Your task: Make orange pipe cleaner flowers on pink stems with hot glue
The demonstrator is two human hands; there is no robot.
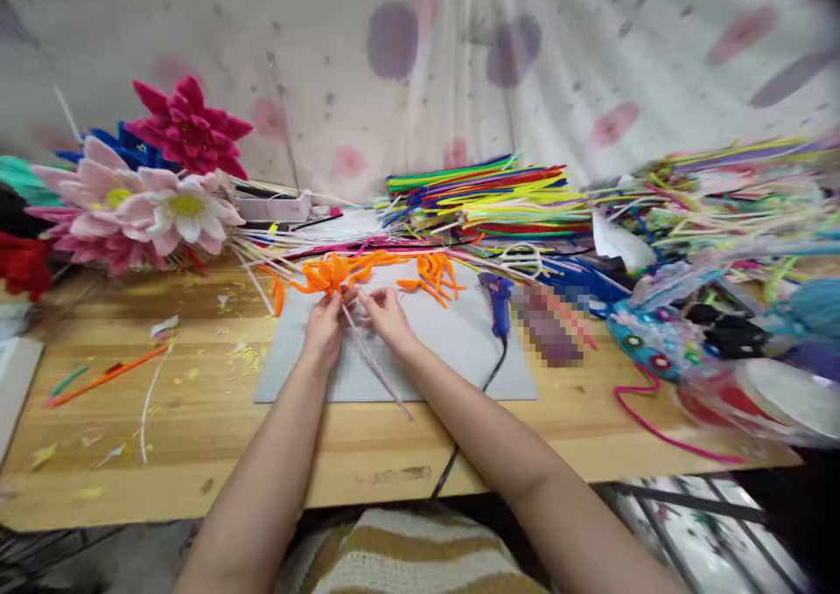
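Head view, and the left hand (324,327) has thumb and fingers pinched at the base of an orange fuzzy flower (328,272), right over the far edge of the grey mat (426,358)! Its pale stem (377,359) slants away toward five o'clock. Right hand (387,316) close in, thumb and forefinger nearly together beside the stem; whether they grip anything, I can't tell. From the hands: loose orange pieces (437,272) at two o'clock, blue glue gun (500,305) at three, pink-and-white blooms (124,196) at ten.
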